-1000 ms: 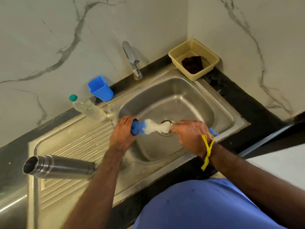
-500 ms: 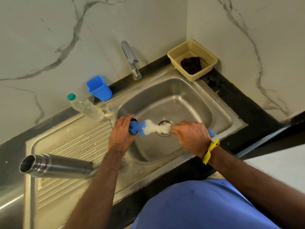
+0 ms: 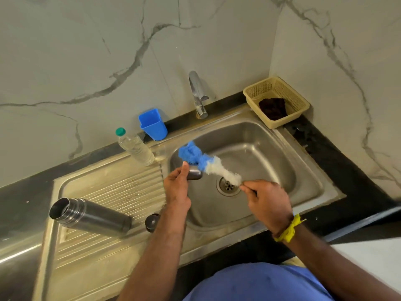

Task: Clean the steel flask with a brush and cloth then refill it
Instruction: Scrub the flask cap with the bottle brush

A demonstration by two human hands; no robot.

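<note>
With the left hand (image 3: pixel 176 187) curled round the small steel cup (image 3: pixel 194 173) and the right hand (image 3: pixel 268 199) pinching the brush (image 3: pixel 208 165), that open flask (image 3: pixel 91 216) lying on the drainboard (image 3: pixel 112 187) might roll

The open steel flask (image 3: pixel 90 217) lies on its side on the drainboard; the blue-and-white brush (image 3: pixel 208 165) slants above the sink.
</note>
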